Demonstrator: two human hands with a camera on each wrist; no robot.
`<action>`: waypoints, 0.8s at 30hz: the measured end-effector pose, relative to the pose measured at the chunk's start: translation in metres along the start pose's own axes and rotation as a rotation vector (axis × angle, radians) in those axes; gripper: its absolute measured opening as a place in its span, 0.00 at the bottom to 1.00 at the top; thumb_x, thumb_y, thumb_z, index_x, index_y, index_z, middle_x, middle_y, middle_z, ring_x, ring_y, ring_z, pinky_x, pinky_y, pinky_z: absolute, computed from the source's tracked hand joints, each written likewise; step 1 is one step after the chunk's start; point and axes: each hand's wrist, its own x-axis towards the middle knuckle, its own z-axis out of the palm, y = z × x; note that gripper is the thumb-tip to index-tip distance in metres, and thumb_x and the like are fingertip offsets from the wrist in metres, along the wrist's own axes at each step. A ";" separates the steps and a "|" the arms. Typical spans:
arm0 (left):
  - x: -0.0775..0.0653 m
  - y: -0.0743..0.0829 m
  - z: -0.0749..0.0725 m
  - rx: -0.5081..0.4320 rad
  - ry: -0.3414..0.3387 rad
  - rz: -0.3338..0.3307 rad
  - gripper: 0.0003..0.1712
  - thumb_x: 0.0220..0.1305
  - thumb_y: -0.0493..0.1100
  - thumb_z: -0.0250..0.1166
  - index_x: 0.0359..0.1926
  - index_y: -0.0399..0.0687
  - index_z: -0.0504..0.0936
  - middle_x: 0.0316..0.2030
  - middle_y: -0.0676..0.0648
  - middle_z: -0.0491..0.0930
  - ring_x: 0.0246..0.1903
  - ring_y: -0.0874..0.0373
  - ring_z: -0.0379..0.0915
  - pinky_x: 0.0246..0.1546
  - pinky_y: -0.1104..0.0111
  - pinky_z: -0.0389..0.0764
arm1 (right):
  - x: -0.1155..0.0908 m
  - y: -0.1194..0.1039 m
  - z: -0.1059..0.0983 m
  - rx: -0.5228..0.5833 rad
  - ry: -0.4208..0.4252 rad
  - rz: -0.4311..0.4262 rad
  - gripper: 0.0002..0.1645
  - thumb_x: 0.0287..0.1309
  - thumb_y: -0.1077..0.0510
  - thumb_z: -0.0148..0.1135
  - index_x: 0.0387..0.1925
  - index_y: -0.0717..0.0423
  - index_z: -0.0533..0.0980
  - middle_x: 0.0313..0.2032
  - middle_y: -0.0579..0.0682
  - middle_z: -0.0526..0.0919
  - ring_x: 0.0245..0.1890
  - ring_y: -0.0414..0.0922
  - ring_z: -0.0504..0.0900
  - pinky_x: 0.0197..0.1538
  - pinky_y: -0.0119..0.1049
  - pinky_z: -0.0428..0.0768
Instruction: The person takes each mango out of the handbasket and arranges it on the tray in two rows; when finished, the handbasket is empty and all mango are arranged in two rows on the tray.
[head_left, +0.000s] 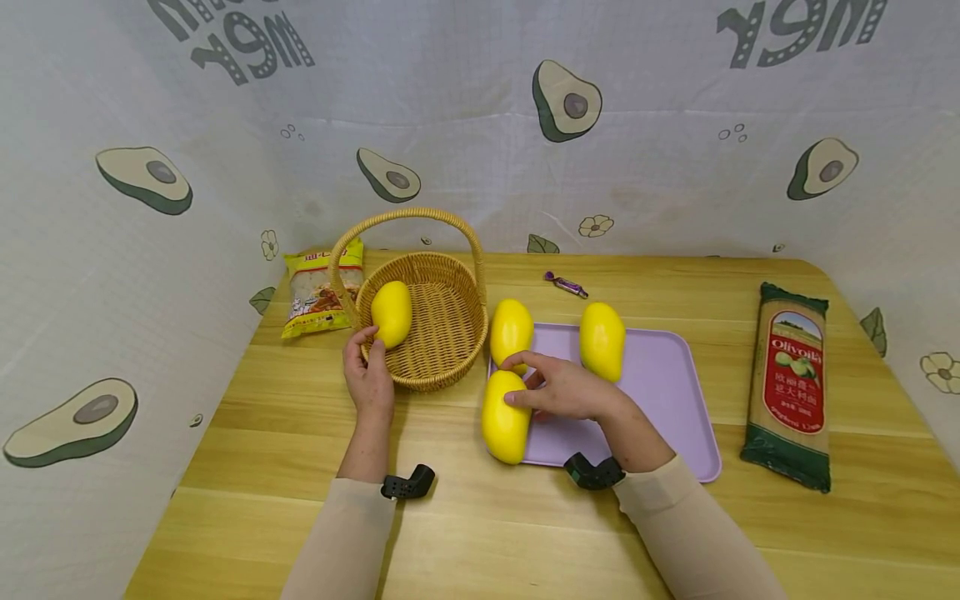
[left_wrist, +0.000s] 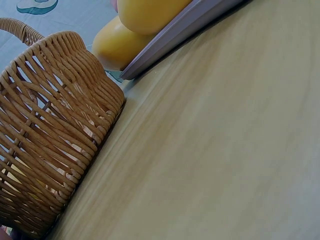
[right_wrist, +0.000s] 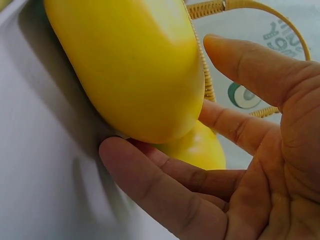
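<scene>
A yellow mango (head_left: 392,314) lies inside the wicker basket (head_left: 438,383), against its left side. My left hand (head_left: 369,379) holds the basket's left front rim, fingertips close to that mango; the left wrist view shows the basket's woven side (left_wrist: 55,115) but not the hand. Over the left edge of the purple tray (head_left: 667,408), my right hand (head_left: 562,387) reaches round the end of another mango (head_left: 505,425). In the right wrist view its fingers spread beneath and behind this mango (right_wrist: 135,65), and the thumb stands slightly off its surface.
Two more mangoes lie at the tray's back, one at its left corner (head_left: 512,329) and one farther right (head_left: 602,342). A purple-wrapped candy (head_left: 566,285) lies behind them. A yellow snack bag (head_left: 318,292) sits left of the basket, a pasta pack (head_left: 790,387) at the right.
</scene>
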 end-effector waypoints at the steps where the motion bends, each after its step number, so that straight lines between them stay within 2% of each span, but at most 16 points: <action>1: 0.000 0.000 0.000 0.000 0.000 0.000 0.15 0.74 0.39 0.53 0.55 0.39 0.77 0.67 0.42 0.67 0.75 0.53 0.55 0.76 0.55 0.54 | 0.000 0.000 0.000 -0.006 -0.002 -0.005 0.30 0.64 0.46 0.69 0.64 0.45 0.72 0.44 0.56 0.83 0.36 0.46 0.83 0.42 0.40 0.85; 8: 0.001 -0.001 -0.001 0.004 -0.003 0.003 0.15 0.74 0.39 0.53 0.55 0.39 0.77 0.67 0.41 0.68 0.75 0.52 0.55 0.76 0.55 0.54 | -0.007 -0.005 -0.008 -0.073 0.011 0.020 0.32 0.64 0.43 0.67 0.67 0.42 0.70 0.44 0.55 0.85 0.30 0.48 0.83 0.37 0.39 0.81; 12: 0.001 -0.001 -0.001 0.004 -0.007 -0.001 0.15 0.74 0.39 0.52 0.56 0.39 0.77 0.67 0.42 0.67 0.75 0.53 0.55 0.75 0.55 0.55 | -0.018 -0.013 -0.015 -0.191 0.092 0.021 0.36 0.65 0.39 0.65 0.70 0.43 0.68 0.49 0.55 0.85 0.36 0.48 0.83 0.38 0.40 0.79; 15: 0.001 -0.001 -0.001 0.005 -0.012 -0.003 0.15 0.75 0.40 0.52 0.56 0.40 0.77 0.67 0.43 0.67 0.76 0.53 0.54 0.76 0.55 0.54 | -0.027 -0.022 -0.015 -0.264 0.190 -0.029 0.36 0.65 0.40 0.65 0.70 0.45 0.69 0.53 0.57 0.85 0.46 0.51 0.84 0.44 0.44 0.82; 18: 0.001 -0.001 -0.001 0.006 -0.016 -0.010 0.15 0.75 0.40 0.52 0.56 0.41 0.77 0.68 0.43 0.67 0.77 0.53 0.53 0.76 0.55 0.54 | -0.034 -0.034 -0.009 -0.262 0.262 -0.113 0.35 0.66 0.43 0.66 0.70 0.49 0.70 0.56 0.58 0.84 0.52 0.55 0.84 0.51 0.49 0.84; 21: 0.001 -0.001 -0.002 0.004 -0.019 -0.013 0.15 0.75 0.40 0.52 0.57 0.40 0.77 0.68 0.43 0.66 0.77 0.53 0.52 0.76 0.55 0.54 | -0.038 -0.047 0.003 -0.244 0.283 -0.206 0.32 0.66 0.47 0.67 0.68 0.50 0.73 0.57 0.55 0.84 0.52 0.54 0.85 0.53 0.50 0.84; 24: 0.001 -0.002 -0.002 0.006 -0.018 -0.014 0.16 0.75 0.40 0.52 0.57 0.40 0.77 0.68 0.43 0.67 0.76 0.53 0.53 0.76 0.55 0.54 | -0.037 -0.061 0.018 -0.210 0.270 -0.258 0.30 0.66 0.48 0.67 0.67 0.49 0.74 0.55 0.52 0.84 0.51 0.51 0.85 0.53 0.48 0.84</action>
